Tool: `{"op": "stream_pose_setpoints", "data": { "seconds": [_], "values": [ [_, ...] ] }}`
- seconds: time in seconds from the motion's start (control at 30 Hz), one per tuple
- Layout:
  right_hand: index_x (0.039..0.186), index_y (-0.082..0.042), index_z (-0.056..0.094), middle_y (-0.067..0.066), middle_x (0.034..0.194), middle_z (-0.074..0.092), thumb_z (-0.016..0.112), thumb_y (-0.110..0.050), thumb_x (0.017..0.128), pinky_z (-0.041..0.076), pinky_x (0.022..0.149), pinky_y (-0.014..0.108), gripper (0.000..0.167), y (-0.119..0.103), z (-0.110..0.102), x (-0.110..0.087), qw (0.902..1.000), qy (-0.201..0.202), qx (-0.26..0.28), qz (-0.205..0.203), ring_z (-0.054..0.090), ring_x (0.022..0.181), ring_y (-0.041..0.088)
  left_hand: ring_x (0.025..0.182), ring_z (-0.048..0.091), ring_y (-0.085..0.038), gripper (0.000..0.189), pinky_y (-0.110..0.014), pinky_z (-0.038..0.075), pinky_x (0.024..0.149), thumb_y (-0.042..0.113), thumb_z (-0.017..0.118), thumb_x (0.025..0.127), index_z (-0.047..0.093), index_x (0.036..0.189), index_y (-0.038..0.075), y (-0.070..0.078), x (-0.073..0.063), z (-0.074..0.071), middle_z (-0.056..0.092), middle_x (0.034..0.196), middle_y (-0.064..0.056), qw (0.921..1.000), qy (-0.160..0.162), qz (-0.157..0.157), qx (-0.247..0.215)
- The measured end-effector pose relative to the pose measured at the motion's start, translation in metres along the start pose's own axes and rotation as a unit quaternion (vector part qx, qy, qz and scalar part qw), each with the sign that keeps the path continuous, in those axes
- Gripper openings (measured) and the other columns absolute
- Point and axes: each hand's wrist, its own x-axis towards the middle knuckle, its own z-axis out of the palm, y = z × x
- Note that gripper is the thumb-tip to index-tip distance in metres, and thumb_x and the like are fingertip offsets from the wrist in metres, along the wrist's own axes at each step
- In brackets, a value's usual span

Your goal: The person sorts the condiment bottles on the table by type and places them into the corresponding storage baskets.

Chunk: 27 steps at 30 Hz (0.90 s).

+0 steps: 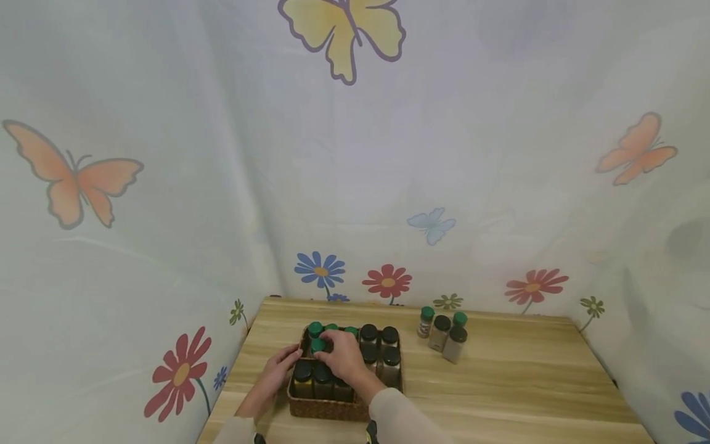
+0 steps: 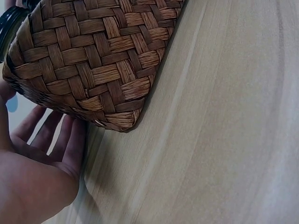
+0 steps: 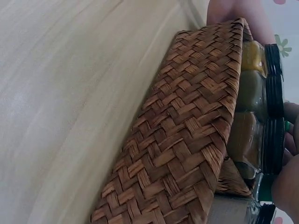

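Head view: a round green-capped jar is pinched in the right hand, its cap lying between thumb and fingers, within a rectangular brown woven basket. The basket's side is touched by the left hand, apparently for steadying. Left wrist: slightly parted fingers are seen. Right wrist: fingertips are obscured

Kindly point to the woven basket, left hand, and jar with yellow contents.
Woven basket (image 2: 96, 60): left wrist view, outer wall.
Left hand (image 1: 280, 367): head view, back of the hand.
Jar with yellow contents (image 3: 253, 57): right wrist view, clear side.
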Motion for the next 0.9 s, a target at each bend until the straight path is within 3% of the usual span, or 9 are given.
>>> {"op": "stream_pose_setpoints", "data": {
  "seconds": [0.57,0.77,0.9],
  "values": [
    [0.131,-0.010,0.073,0.003,0.126,0.075,0.080,-0.025,0.098,0.060,0.094,0.040,0.037,0.002,-0.011,0.000,0.9978,-0.066,0.003,0.001,0.070,0.115,0.020,0.149,0.039,-0.049,0.084,-0.063,0.037,0.118,0.061,0.062,0.102,0.044,0.160,0.003,0.003,-0.001,0.007,0.041,0.162,-0.028,0.9998,-0.012,-0.012,0.010],
    [0.143,-0.008,0.066,0.005,0.137,0.070,0.075,-0.030,0.102,0.058,0.099,0.040,0.047,-0.003,-0.018,-0.001,0.9938,-0.109,-0.003,-0.022,0.067,0.124,0.020,0.148,0.042,-0.048,0.085,-0.061,0.040,0.117,0.061,0.063,0.101,0.044,0.160,0.004,-0.001,0.000,0.004,0.042,0.161,-0.029,0.9998,-0.004,-0.002,0.019],
    [0.144,-0.006,0.064,0.007,0.136,0.070,0.074,-0.030,0.102,0.058,0.099,0.037,0.049,-0.006,-0.030,-0.002,0.9913,-0.125,0.001,-0.041,0.067,0.121,0.018,0.147,0.041,-0.048,0.084,-0.062,0.039,0.118,0.061,0.063,0.101,0.045,0.159,0.003,-0.002,0.000,0.002,0.043,0.160,-0.029,0.9996,0.008,0.006,0.026]
  ]
}}
